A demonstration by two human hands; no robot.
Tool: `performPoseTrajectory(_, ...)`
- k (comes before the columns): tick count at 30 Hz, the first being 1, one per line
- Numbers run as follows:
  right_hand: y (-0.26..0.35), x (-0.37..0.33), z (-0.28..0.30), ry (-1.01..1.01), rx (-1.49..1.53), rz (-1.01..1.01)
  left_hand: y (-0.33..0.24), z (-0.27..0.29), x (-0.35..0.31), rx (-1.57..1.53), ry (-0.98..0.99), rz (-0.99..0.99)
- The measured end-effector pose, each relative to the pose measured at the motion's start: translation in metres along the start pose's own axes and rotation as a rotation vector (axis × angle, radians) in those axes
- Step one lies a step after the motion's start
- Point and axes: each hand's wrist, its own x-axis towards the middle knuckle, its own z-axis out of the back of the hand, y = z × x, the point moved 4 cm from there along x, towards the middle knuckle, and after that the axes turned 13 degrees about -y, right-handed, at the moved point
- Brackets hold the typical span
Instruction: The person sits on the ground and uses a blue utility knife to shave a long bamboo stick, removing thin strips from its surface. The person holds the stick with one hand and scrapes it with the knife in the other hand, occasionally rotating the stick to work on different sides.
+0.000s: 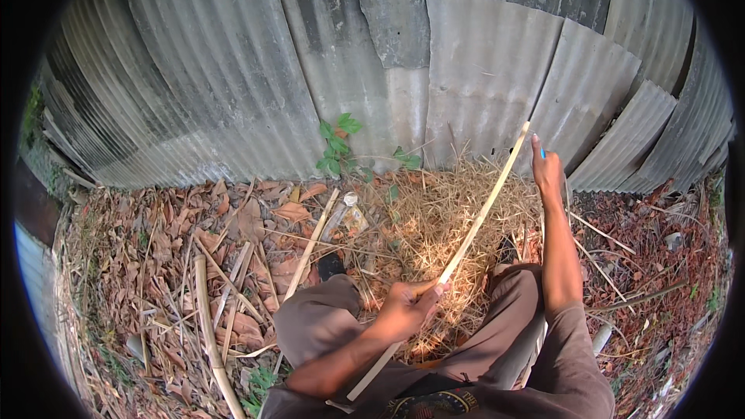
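Observation:
A long, pale, flat bamboo strip [483, 213] slants from near my lap up toward the corrugated fence. My left hand [405, 309] is closed around its lower part, above my thighs. The strip's far end rises just left of my right hand [548, 171], with a small gap between them. That hand is held up with the index finger raised and the other fingers curled in. A bit of something blue [542, 153] shows at its fingers; most of it is hidden, so its kind is unclear.
Grey corrugated sheets [217, 70] form a fence ahead. Straw-like shavings [434, 217] lie between my legs. Dry leaves [248, 225], bamboo poles [209, 334] and a clear plastic bottle [341, 217] are on the left ground. Thin sticks [601, 264] lie at right. A green plant [337, 143] grows by the fence.

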Motion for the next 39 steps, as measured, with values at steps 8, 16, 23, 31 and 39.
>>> performPoseTrajectory(8, 0.082, -0.047, 0.007, 0.221, 0.115, 0.216, -0.014, 0.029, 0.010, 0.100, -0.405, -0.251)
performPoseTrajectory(16, 0.168, -0.128, 0.019, 0.275, 0.289, 0.824, -0.034, 0.025, 0.014, 0.434, -0.576, -0.447)
performPoseTrajectory(23, 0.152, -0.106, 0.008, 0.261, 0.164, 0.710, -0.042, 0.017, 0.007, 0.484, -0.537, -0.630)
performPoseTrajectory(31, 0.165, -0.129, 0.012, 0.136, 0.324, 0.913, -0.049, 0.020, 0.002, 0.712, -0.522, -0.774)
performPoseTrajectory(39, 0.137, -0.090, -0.014, 0.016, 0.138, 0.795, -0.047, 0.014, -0.007, 0.811, -0.438, -0.669)
